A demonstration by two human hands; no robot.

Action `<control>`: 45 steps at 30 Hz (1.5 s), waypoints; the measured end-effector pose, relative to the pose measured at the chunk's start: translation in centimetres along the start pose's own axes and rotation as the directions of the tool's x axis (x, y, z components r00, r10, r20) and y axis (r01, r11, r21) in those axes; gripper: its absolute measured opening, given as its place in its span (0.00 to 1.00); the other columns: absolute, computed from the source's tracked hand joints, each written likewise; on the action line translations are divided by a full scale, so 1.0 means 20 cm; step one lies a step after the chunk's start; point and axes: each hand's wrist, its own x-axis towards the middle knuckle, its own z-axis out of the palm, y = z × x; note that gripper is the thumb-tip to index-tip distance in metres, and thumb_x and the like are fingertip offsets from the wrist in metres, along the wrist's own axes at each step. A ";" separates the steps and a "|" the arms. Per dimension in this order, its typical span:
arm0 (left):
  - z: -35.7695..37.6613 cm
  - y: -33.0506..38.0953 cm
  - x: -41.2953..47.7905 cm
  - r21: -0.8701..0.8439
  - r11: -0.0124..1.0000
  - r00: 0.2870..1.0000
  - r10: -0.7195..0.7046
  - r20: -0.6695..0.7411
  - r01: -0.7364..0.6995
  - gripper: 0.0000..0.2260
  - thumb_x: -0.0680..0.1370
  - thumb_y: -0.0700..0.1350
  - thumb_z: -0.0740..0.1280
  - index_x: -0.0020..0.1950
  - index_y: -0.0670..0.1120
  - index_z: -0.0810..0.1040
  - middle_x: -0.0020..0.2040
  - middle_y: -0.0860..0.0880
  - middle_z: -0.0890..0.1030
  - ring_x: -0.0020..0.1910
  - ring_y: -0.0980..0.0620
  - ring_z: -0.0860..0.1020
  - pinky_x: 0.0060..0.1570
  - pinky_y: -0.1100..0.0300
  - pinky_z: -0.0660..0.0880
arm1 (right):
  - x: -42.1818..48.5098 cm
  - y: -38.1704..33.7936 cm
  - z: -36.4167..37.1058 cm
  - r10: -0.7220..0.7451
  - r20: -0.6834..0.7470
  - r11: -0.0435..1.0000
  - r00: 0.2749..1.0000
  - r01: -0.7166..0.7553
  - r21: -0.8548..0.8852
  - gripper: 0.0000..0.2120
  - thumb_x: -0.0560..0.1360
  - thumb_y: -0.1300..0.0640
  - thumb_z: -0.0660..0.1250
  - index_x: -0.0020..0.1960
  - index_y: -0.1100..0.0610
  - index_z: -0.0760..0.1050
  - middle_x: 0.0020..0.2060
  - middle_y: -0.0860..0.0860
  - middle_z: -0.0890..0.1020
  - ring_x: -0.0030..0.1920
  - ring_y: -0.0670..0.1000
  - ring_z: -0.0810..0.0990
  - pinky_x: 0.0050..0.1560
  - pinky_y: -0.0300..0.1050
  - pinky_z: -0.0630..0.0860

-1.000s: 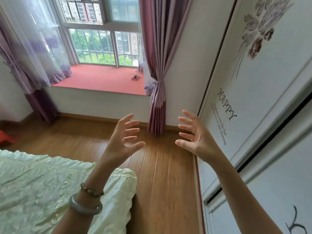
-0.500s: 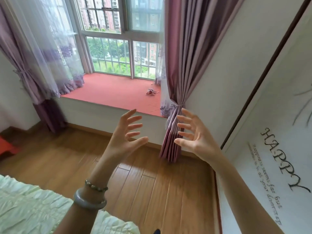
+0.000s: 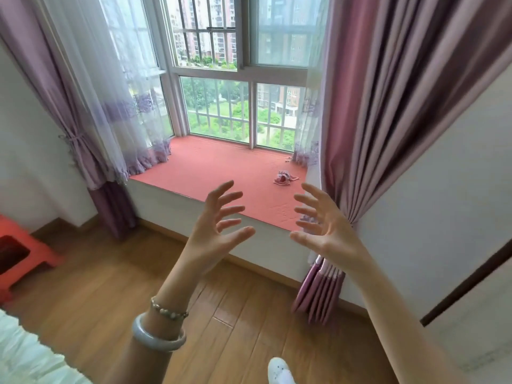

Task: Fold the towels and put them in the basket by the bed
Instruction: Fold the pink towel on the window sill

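My left hand (image 3: pixel 219 220) and my right hand (image 3: pixel 321 223) are raised in front of me, palms facing each other, fingers spread, holding nothing. A small crumpled pink cloth (image 3: pixel 284 178) lies on the red window seat (image 3: pixel 210 173), beyond my right hand; I cannot tell whether it is a towel. No basket is in view. A corner of the pale green bed (image 3: pixel 22 356) shows at the lower left.
Purple curtains hang at the left (image 3: pixel 83 128) and right (image 3: pixel 393 106) of the window. A red stool (image 3: pixel 22 250) stands on the wooden floor (image 3: pixel 110 286) at the left. The wardrobe door (image 3: pixel 484 300) is at the right. My white shoe (image 3: pixel 279 370) shows at the bottom.
The view has lifted and moved toward the window; the bed has slid mostly out of frame and the window seat is closer. Both hands stay raised and spread.
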 end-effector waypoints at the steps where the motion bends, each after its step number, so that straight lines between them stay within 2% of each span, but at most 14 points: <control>1: 0.00 -0.04 0.09 0.005 1.000 1.000 0.004 -0.004 -0.004 0.38 0.67 0.46 0.75 0.73 0.49 0.60 0.66 0.50 0.73 0.59 0.55 0.77 0.54 0.62 0.77 | 0.10 0.04 -0.01 -0.007 0.011 1.000 1.000 0.007 0.012 0.40 0.68 0.65 0.74 0.69 0.41 0.59 0.64 0.43 0.72 0.61 0.40 0.75 0.58 0.36 0.75; 7: -0.01 -0.25 0.65 0.013 1.000 0.998 -0.006 -0.064 0.006 0.43 0.63 0.61 0.75 0.73 0.50 0.59 0.66 0.50 0.72 0.60 0.55 0.77 0.54 0.63 0.76 | 0.75 0.25 -0.13 -0.044 0.063 0.998 0.997 0.041 0.053 0.41 0.67 0.66 0.75 0.70 0.41 0.60 0.64 0.46 0.72 0.62 0.43 0.74 0.59 0.39 0.75; 11: -0.02 -0.40 0.97 0.031 0.999 0.995 -0.037 -0.096 0.041 0.43 0.64 0.59 0.75 0.73 0.50 0.59 0.66 0.50 0.72 0.60 0.55 0.76 0.55 0.61 0.76 | 1.12 0.37 -0.20 -0.053 0.086 0.997 0.995 0.047 0.064 0.41 0.67 0.67 0.75 0.70 0.43 0.60 0.64 0.47 0.72 0.62 0.45 0.75 0.60 0.42 0.75; 14: -0.03 -0.51 1.16 0.038 0.997 0.991 -0.067 -0.114 0.072 0.41 0.65 0.53 0.76 0.73 0.50 0.59 0.66 0.50 0.72 0.59 0.55 0.77 0.56 0.60 0.76 | 1.35 0.46 -0.21 -0.047 0.109 0.997 0.993 0.041 0.061 0.40 0.66 0.67 0.75 0.69 0.43 0.60 0.63 0.47 0.73 0.62 0.46 0.75 0.60 0.42 0.76; 19: -0.11 -0.72 1.42 0.041 0.992 0.985 -0.114 -0.129 0.121 0.40 0.66 0.47 0.76 0.73 0.50 0.59 0.66 0.49 0.72 0.59 0.55 0.77 0.57 0.59 0.76 | 1.68 0.61 -0.20 -0.017 0.128 0.998 0.992 0.010 0.056 0.40 0.67 0.67 0.74 0.71 0.46 0.59 0.63 0.48 0.72 0.62 0.46 0.74 0.58 0.35 0.75; 22: -0.18 -0.86 1.58 0.038 0.989 0.984 -0.135 -0.118 0.140 0.41 0.65 0.51 0.76 0.73 0.51 0.59 0.65 0.50 0.73 0.60 0.55 0.76 0.57 0.58 0.76 | 1.88 0.69 -0.16 0.003 0.115 0.998 0.993 -0.009 0.056 0.40 0.67 0.68 0.74 0.70 0.44 0.59 0.62 0.45 0.72 0.62 0.44 0.74 0.55 0.32 0.74; 27: -0.34 -1.12 1.91 0.024 0.991 0.990 -0.132 -0.048 0.133 0.41 0.64 0.53 0.75 0.72 0.53 0.60 0.65 0.51 0.73 0.60 0.54 0.76 0.56 0.58 0.76 | 2.20 0.82 -0.06 0.039 0.052 0.999 0.998 -0.040 0.025 0.40 0.67 0.67 0.74 0.70 0.44 0.58 0.63 0.47 0.71 0.62 0.44 0.74 0.57 0.35 0.75; 29: -0.42 -1.22 2.06 0.014 0.991 0.991 -0.135 -0.012 0.135 0.40 0.64 0.53 0.75 0.71 0.55 0.60 0.65 0.51 0.73 0.60 0.55 0.76 0.56 0.58 0.76 | 2.33 0.87 -0.02 0.068 -0.002 0.997 0.998 -0.068 0.027 0.40 0.67 0.68 0.74 0.70 0.44 0.59 0.63 0.48 0.72 0.62 0.46 0.74 0.59 0.39 0.76; 32: -0.52 -1.35 2.29 0.009 0.991 0.989 -0.135 0.066 0.135 0.39 0.65 0.49 0.77 0.71 0.55 0.60 0.65 0.52 0.73 0.59 0.56 0.76 0.56 0.57 0.76 | 2.51 0.91 0.03 0.117 -0.069 0.993 0.991 -0.115 0.028 0.40 0.68 0.68 0.73 0.71 0.45 0.59 0.64 0.50 0.72 0.62 0.46 0.74 0.61 0.46 0.75; 34: -0.56 -1.44 2.42 -0.001 0.990 0.982 -0.138 0.127 0.139 0.39 0.66 0.46 0.77 0.72 0.54 0.60 0.65 0.53 0.73 0.59 0.56 0.76 0.57 0.57 0.76 | 2.62 0.94 0.05 0.146 -0.119 0.989 0.982 -0.144 0.025 0.40 0.68 0.67 0.73 0.70 0.44 0.60 0.63 0.48 0.72 0.62 0.46 0.74 0.62 0.47 0.75; 38: -0.59 -1.60 2.65 -0.018 0.989 0.962 -0.139 0.234 0.148 0.38 0.64 0.52 0.74 0.70 0.57 0.61 0.64 0.54 0.73 0.59 0.58 0.76 0.55 0.61 0.76 | 2.77 1.03 0.06 0.202 -0.217 0.979 0.955 -0.201 0.027 0.39 0.68 0.68 0.73 0.69 0.42 0.60 0.63 0.47 0.72 0.62 0.47 0.74 0.62 0.46 0.74; 42: -0.55 -1.75 2.82 -0.039 0.983 0.934 -0.159 0.319 0.180 0.38 0.64 0.53 0.74 0.70 0.59 0.61 0.64 0.55 0.73 0.59 0.58 0.76 0.55 0.63 0.75 | 2.86 1.12 0.04 0.276 -0.269 0.961 0.922 -0.269 0.066 0.39 0.68 0.70 0.72 0.68 0.42 0.60 0.64 0.48 0.71 0.61 0.43 0.74 0.59 0.37 0.75; 45: -0.48 -1.88 2.95 -0.034 0.979 0.914 -0.173 0.366 0.199 0.37 0.63 0.53 0.74 0.69 0.60 0.61 0.64 0.56 0.73 0.58 0.59 0.76 0.54 0.63 0.76 | 2.94 1.22 0.00 0.325 -0.307 0.945 0.895 -0.317 0.076 0.39 0.68 0.70 0.72 0.68 0.42 0.61 0.63 0.45 0.71 0.61 0.41 0.74 0.60 0.36 0.74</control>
